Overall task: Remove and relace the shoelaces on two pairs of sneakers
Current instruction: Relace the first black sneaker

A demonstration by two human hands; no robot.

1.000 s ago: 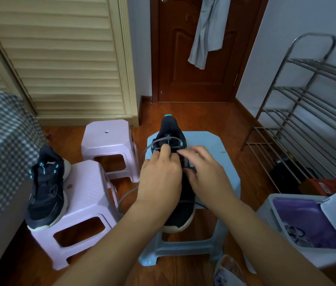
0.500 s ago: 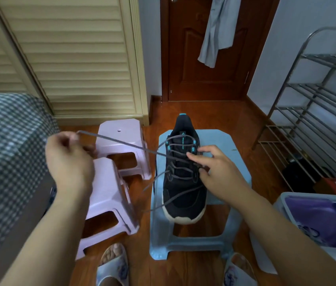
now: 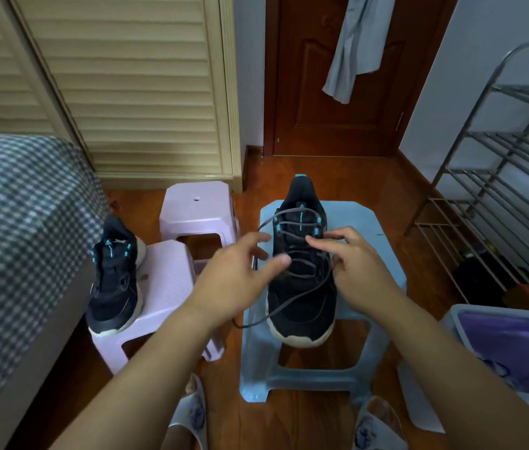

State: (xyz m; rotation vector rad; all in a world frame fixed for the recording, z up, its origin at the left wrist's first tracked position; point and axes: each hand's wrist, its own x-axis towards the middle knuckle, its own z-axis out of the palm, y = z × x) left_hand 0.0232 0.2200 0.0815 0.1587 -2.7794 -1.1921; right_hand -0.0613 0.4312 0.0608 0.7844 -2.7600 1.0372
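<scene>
A black sneaker (image 3: 302, 306) with teal eyelets stands on a light blue stool (image 3: 383, 228), toe toward me. Its grey shoelace (image 3: 292, 300) runs loosely through the eyelets, and one loose end trails off the toe to the left. My left hand (image 3: 240, 280) hovers at the shoe's left side, fingers spread, holding nothing. My right hand (image 3: 354, 264) rests at the shoe's right side with thumb and forefinger pinched at the lace near the upper eyelets. A second black sneaker (image 3: 115, 277) sits on a pink stool (image 3: 169, 287) to the left.
Another pink stool (image 3: 196, 206) stands behind the first. A checked bed (image 3: 13, 238) is at the left and a metal shoe rack (image 3: 500, 190) at the right. A grey bin with a purple bag (image 3: 509, 349) sits at the lower right. Slippered feet (image 3: 191, 414) are on the wooden floor.
My left hand had pulled the lace out far to the left. It has let the lace go and come back beside the shoe, open. The right hand stays at the eyelets.
</scene>
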